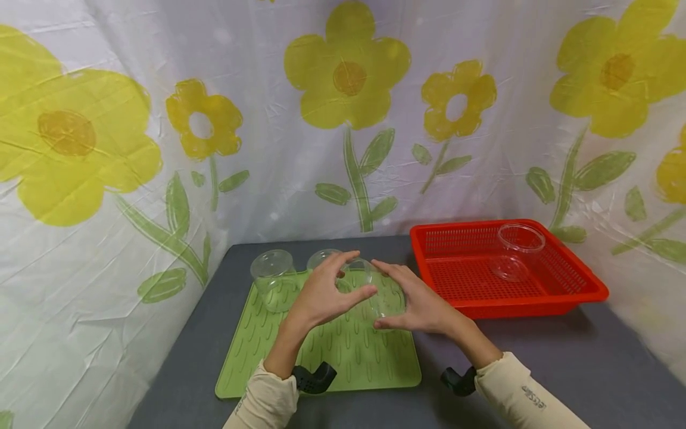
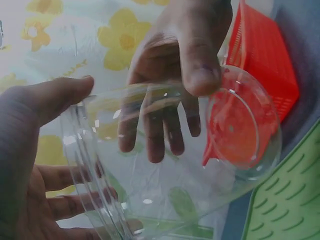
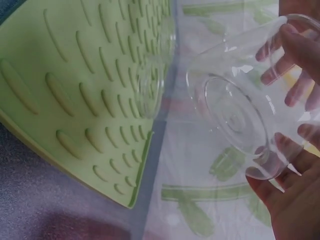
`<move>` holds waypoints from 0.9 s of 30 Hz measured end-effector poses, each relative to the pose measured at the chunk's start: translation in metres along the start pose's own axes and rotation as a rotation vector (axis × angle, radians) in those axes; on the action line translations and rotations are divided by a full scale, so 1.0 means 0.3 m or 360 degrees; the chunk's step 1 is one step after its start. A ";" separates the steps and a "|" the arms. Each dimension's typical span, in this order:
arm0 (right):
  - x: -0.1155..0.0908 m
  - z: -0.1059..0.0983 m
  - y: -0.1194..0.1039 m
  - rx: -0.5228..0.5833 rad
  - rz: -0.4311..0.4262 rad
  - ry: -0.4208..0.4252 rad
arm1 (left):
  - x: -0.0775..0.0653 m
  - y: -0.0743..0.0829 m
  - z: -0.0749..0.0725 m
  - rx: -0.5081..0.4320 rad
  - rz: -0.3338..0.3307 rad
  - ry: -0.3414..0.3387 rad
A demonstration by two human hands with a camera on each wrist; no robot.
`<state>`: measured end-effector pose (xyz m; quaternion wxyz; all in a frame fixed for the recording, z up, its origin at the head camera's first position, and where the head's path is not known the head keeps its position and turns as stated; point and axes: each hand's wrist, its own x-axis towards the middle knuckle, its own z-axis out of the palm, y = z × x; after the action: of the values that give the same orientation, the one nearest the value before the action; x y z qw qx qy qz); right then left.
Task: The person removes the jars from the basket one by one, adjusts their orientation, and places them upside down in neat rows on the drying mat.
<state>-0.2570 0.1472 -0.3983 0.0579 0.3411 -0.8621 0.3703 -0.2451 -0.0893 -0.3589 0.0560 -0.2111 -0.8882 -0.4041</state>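
A clear plastic jar [image 1: 388, 295] is held tilted on its side above the green ridged mat [image 1: 348, 357]. My left hand [image 1: 326, 292] grips it at the rim end, the thumb at the edge and the fingers round the far side. Nearer the base, my right hand [image 1: 423, 302] holds the jar's wall between thumb and fingers. In the left wrist view the jar [image 2: 165, 150] looks see-through, and the fingers show behind its wall. Two more clear jars stand at the back of the mat, one at the left [image 1: 273, 280] and another [image 1: 320, 257] partly behind my left hand.
On the right stands a red plastic basket [image 1: 509, 308] with one clear jar [image 1: 518, 244] upright in it. Mat and basket are on a dark grey table [image 1: 182, 363]. A white curtain [image 1: 262, 190] with yellow flowers hangs behind and at both sides.
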 end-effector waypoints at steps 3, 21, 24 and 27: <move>-0.004 -0.011 0.003 0.0070 -0.0002 0.0023 | 0.000 -0.011 0.002 -0.0089 0.0012 0.0042; -0.035 -0.024 0.061 0.0814 0.0038 0.0079 | -0.029 -0.085 0.023 -0.0635 0.0078 0.0196; -0.030 -0.025 0.060 0.0858 0.0023 0.0085 | -0.027 -0.088 0.024 -0.0661 0.0083 0.0180; -0.025 -0.029 0.059 0.0873 0.0027 0.0094 | -0.024 -0.092 0.022 -0.0675 0.0091 0.0141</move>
<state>-0.2638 0.1661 -0.4053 -0.0146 0.3258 -0.7304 0.6001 -0.2497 -0.1030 -0.3844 0.0607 -0.2253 -0.7737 -0.5890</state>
